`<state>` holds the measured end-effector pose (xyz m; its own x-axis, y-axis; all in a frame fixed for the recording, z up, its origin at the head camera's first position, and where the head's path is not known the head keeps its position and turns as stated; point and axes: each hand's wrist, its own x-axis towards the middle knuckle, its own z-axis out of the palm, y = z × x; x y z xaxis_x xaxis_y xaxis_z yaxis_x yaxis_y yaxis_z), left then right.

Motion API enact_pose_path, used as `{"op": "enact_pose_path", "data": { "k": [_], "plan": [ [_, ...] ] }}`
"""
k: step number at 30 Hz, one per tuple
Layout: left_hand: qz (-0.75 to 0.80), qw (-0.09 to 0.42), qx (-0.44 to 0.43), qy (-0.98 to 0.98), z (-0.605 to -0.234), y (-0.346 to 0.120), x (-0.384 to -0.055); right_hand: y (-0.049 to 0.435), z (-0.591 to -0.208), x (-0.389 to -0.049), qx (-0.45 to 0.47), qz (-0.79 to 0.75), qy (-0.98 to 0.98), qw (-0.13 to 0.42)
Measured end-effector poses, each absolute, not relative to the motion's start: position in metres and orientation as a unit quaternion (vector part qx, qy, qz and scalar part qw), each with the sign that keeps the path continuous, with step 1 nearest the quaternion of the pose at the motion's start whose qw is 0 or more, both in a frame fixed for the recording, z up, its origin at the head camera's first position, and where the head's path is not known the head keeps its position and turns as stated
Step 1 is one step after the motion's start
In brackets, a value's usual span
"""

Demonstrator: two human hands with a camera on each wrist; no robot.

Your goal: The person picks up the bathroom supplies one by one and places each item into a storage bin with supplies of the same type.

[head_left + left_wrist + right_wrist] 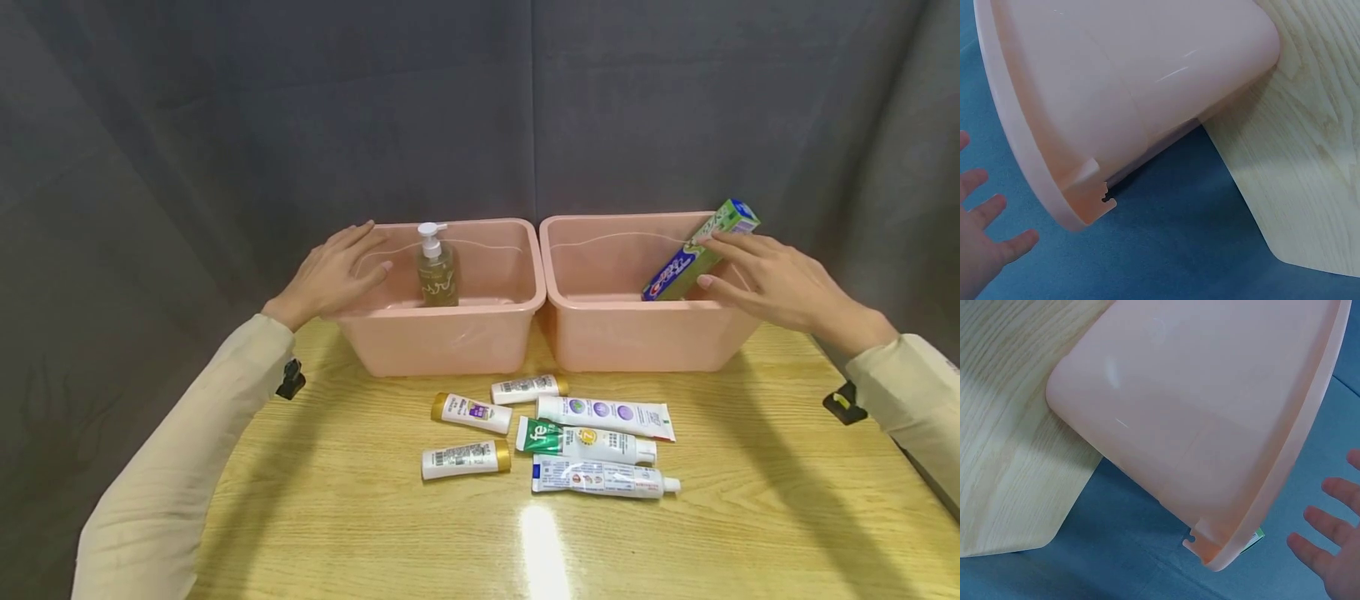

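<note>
My left hand (330, 271) hovers over the left end of the left pink bin (442, 342), fingers extended. Inside that bin stands a pump bottle (438, 279) with a white pump. At the other bin's right end, my right hand (787, 279) has its fingers stretched out beside a green and blue toothpaste box (678, 262), which leans in the right pink bin (645, 337). Whether the fingertips touch the box, I cannot tell. Both wrist views show spread fingers beyond the bin rims, the left hand (982, 234) and the right hand (1335, 540) holding nothing.
On the wooden table (375, 542) in front of the bins lie three small white bottles with gold caps, one a white bottle (476, 412). To their right lie three tubes: a white tube (607, 414), a green and white tube (588, 442) and a blue-ended tube (600, 477). Dark cloth (450, 108) hangs behind.
</note>
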<state>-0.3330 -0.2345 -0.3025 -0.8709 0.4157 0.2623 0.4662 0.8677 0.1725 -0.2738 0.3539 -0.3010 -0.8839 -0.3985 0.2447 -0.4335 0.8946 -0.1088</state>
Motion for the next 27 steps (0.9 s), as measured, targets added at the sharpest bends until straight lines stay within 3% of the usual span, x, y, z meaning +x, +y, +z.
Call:
{"op": "enact_pose_path", "data": {
  "k": [27],
  "plan": [
    [-0.133, 0.103, -0.234, -0.958, -0.302, -0.224, -0.331, 0.344, -0.310, -0.265, 0.248, 0.088, -0.956, 0.132]
  ]
}}
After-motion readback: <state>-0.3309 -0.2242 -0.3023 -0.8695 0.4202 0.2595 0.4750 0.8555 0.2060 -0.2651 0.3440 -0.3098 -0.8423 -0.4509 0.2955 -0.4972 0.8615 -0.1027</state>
